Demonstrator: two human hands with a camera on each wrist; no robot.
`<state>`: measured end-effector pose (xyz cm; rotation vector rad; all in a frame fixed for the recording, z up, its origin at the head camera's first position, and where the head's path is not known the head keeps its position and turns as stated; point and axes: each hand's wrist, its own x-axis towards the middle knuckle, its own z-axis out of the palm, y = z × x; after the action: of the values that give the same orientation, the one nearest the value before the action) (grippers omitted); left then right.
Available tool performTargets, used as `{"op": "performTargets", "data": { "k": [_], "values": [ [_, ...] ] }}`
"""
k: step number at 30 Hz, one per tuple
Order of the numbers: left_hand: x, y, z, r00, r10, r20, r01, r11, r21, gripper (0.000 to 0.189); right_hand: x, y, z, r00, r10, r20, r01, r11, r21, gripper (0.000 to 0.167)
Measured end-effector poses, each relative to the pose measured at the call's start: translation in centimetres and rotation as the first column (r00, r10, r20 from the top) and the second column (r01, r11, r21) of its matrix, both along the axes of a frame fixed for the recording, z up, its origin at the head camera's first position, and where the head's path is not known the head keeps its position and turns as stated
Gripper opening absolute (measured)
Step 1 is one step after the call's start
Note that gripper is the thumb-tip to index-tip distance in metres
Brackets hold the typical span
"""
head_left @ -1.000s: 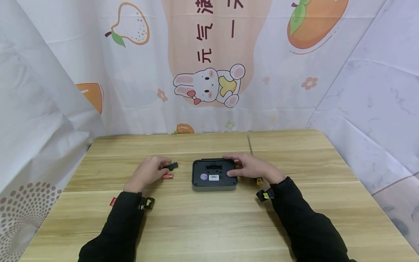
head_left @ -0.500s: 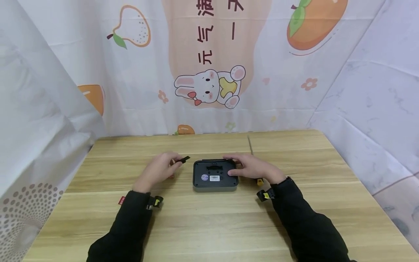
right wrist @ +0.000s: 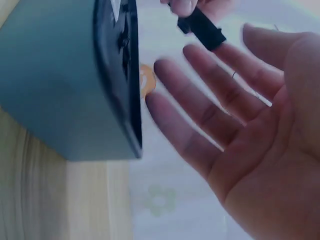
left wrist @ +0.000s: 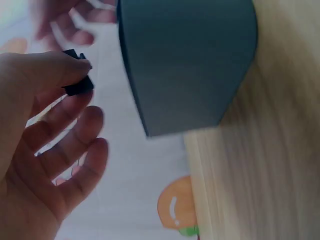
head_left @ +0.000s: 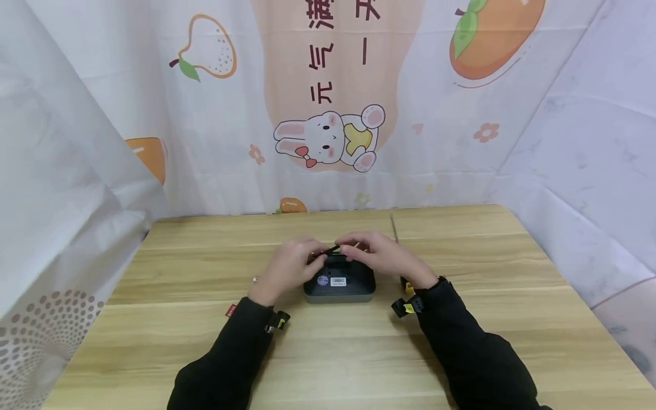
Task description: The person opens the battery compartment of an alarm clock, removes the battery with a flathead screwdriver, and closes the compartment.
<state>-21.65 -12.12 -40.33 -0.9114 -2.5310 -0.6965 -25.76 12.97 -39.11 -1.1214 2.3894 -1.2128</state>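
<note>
A box-shaped device [head_left: 339,295] with a grey-green body and a black back lies on the table, back up, bearing a barcode label and a round purple sticker. Over its far edge my left hand [head_left: 289,265] pinches a small black battery cover [head_left: 331,249] between thumb and fingers. In the left wrist view the battery cover [left wrist: 80,88] sticks out past the thumb tip. My right hand [head_left: 376,251] is off the device, fingertips close to the cover's free end. The right wrist view shows its fingers [right wrist: 200,107] extended and spread, the cover's end beside the index finger.
A screwdriver with a thin shaft [head_left: 394,228] and a yellow-and-black handle [head_left: 409,288] lies right of the device, partly hidden by the right hand. The end of a battery [head_left: 255,279] shows left of the left hand. A printed curtain [head_left: 215,142] hangs behind the table.
My left hand has carried the battery cover rightward from beside the battery to over the device. My right hand has let go of the device's right edge and moved in toward the cover.
</note>
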Motion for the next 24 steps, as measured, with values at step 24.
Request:
{"op": "performTargets", "data": {
  "k": [24],
  "values": [
    [0.15,0.88,-0.77,0.995,0.011,-0.102,-0.007,0.999,0.038,0.015,0.08,0.3,-0.25,0.998,-0.031,-0.061,0.036,0.996,0.077,0.03]
  ]
}}
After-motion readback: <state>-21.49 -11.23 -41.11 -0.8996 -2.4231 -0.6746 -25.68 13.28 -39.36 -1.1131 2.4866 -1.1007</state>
